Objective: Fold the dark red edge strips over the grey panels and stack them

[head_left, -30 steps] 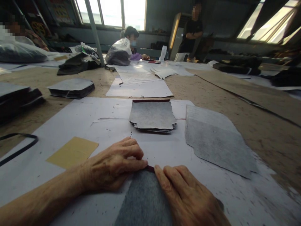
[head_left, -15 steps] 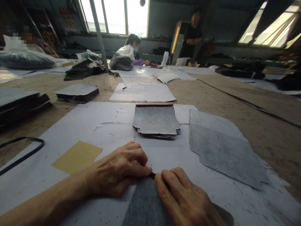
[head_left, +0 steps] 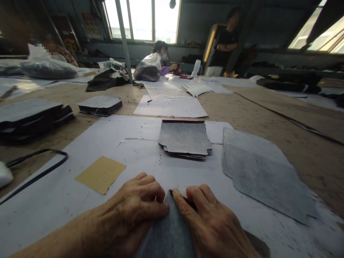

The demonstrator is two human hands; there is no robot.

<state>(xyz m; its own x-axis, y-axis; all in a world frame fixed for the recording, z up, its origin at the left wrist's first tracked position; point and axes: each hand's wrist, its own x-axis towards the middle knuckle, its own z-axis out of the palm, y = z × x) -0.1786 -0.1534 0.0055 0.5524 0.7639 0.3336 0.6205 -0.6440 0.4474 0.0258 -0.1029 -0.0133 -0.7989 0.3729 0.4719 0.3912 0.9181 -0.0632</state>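
Note:
A grey-backed sheet (head_left: 172, 229), perhaps leather or fabric, lies at the front of the white paper, with a dark red strip along its far edge. My left hand (head_left: 134, 211) has its fingers curled, thumb and fingertips pinched at the sheet's left far edge. From the right, my right hand (head_left: 212, 218) grips the same edge, its index finger pressing near the dark red corner and the other fingers bent. Both hands and the lower frame border hide much of the sheet. Part of a dark flat object (head_left: 258, 243) shows beside my right wrist.
Ahead lies a stack of grey pieces (head_left: 185, 138) with a dark red edge. Larger grey sheets (head_left: 266, 172) are at right, a tan square (head_left: 101, 174) and black cord (head_left: 40, 172) at left. More stacks (head_left: 100, 105) stand farther left. Several people are beyond the table.
My right index finger has stretched forward onto the dark red edge, and my left thumb has drawn slightly back and left along it. The whole view has shifted, so background things appear farther right.

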